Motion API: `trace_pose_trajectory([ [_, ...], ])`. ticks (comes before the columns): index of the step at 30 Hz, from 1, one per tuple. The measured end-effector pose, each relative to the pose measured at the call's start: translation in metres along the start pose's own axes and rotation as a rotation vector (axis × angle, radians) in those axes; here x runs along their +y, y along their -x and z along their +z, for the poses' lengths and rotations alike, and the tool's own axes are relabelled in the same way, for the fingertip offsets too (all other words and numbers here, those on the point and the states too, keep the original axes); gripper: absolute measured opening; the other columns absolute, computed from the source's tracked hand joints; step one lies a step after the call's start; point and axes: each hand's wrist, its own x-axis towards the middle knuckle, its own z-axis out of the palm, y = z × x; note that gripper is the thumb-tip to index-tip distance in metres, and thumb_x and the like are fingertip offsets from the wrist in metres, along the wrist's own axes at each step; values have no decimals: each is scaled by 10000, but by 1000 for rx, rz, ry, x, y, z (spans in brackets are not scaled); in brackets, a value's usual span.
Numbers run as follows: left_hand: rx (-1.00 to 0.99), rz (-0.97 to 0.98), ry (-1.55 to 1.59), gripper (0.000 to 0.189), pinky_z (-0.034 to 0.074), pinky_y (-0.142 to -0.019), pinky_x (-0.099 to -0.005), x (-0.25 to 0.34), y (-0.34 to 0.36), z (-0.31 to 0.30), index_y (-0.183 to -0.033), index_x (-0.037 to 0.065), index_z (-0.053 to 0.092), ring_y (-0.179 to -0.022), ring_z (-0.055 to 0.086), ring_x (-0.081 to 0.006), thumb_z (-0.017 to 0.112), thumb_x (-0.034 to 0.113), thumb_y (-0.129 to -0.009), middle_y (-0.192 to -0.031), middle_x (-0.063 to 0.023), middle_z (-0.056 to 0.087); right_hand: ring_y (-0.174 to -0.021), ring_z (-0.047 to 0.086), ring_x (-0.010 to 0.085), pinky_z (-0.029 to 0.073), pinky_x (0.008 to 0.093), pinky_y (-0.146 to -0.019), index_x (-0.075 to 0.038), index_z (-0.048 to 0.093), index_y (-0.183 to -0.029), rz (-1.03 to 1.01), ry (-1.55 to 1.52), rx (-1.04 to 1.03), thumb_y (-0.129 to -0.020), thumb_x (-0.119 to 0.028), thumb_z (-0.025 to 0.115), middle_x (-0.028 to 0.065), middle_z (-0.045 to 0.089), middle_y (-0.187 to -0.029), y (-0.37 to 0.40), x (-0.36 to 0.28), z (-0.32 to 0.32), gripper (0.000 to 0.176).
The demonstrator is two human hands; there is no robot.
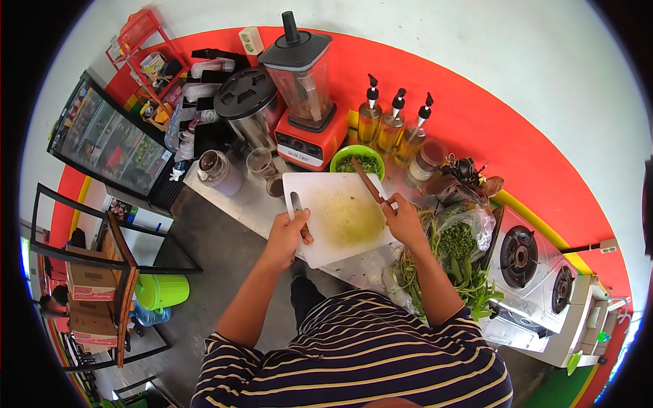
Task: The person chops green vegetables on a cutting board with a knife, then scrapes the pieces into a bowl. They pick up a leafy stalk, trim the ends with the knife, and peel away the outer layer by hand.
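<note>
My left hand (pixel 290 234) grips the left edge of a white cutting board (pixel 326 241), near its handle slot. The board is stained green in the middle and carries a few green specks. My right hand (pixel 403 217) is closed around the handle of a brown-looking knife (pixel 366 178) at the board's right edge. The blade points up and left, over the rim of a green bowl (pixel 335 165). Chopped greens (pixel 358 163) lie in the bowl, just beyond the board.
A red blender (pixel 313 139), oil pump bottles (pixel 390 129) and a steel container (pixel 248 109) stand behind the board. Leafy greens (pixel 469 272) and a plastic bag (pixel 479 221) lie right, beside a gas stove (pixel 537 251). A metal canister (pixel 221 175) stands left.
</note>
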Motion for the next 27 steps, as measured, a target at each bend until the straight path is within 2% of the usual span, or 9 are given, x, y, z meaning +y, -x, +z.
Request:
trace_pose_trajectory([
  [2, 5, 0, 4, 297, 425, -535, -239, 1, -3, -3, -876, 8, 647, -557, 538, -90, 550, 248, -1022, -701, -25, 599, -706, 676, 412, 519, 461, -673, -10, 591, -1015, 52, -45, -48, -932, -245, 631, 238, 670, -729, 12, -1, -7, 252],
  [6, 15, -4, 7, 293, 430, -542, -245, 5, -4, -9, -882, 8, 650, -567, 544, -96, 553, 248, -1020, -706, -30, 600, -701, 680, 375, 515, 440, -663, -11, 601, -1022, 79, -36, -77, -927, -251, 637, 225, 675, -741, 29, -10, -30, 260],
  [14, 14, 13, -107, 311, 444, -538, -247, 17, 0, -23, -881, -2, 650, -561, 555, -104, 544, 254, -1022, -712, -41, 606, -861, 681, 381, 521, 451, -740, -46, 665, -1073, -133, 247, 73, -845, -203, 725, 169, 725, -946, 13, -18, -71, 283],
  [16, 13, 16, -132, 314, 450, -539, -248, 22, 2, -22, -877, -4, 648, -558, 557, -104, 543, 253, -1023, -708, -42, 606, -875, 680, 354, 512, 440, -756, -69, 682, -1056, -358, 350, 168, -832, -190, 734, 130, 724, -968, 6, -30, -75, 260],
  [17, 4, 10, -164, 315, 455, -536, -249, 25, 3, -20, -874, -3, 645, -551, 561, -104, 542, 254, -1024, -707, -43, 606, -875, 680, 354, 512, 440, -756, -69, 682, -1056, -358, 348, 169, -832, -190, 734, 130, 724, -968, 3, -38, -78, 260],
  [19, -4, 3, -197, 316, 461, -533, -250, 25, 4, -21, -871, -2, 643, -545, 565, -103, 541, 254, -1025, -706, -44, 605, -881, 676, 306, 492, 423, -778, -101, 697, -1031, -475, 550, 119, -823, -176, 732, 83, 709, -944, -3, -52, -81, 223],
  [23, -14, 14, -253, 318, 461, -516, -248, 19, 3, -25, -852, 4, 625, -523, 568, -102, 543, 257, -1026, -679, -34, 591, -868, 667, 269, 473, 413, -789, -123, 703, -1001, -524, 702, 113, -813, -166, 733, 63, 679, -889, -21, -45, -72, 196],
  [25, -16, 22, -259, 319, 460, -512, -247, 18, 5, -25, -846, 6, 619, -520, 568, -100, 545, 259, -1026, -668, -30, 585, -850, 658, 269, 463, 412, -772, -156, 711, -1087, -550, 835, 96, -816, -189, 731, 48, 661, -849, -32, -29, -69, 274],
  [27, 16, 19, -246, 317, 461, -514, -246, 21, 8, -25, -846, 6, 617, -520, 567, -96, 547, 258, -1025, -654, -24, 579, -854, 657, 267, 462, 412, -770, -161, 708, -1093, -520, 867, 105, -818, -182, 729, 47, 659, -852, -34, -23, -69, 278],
])
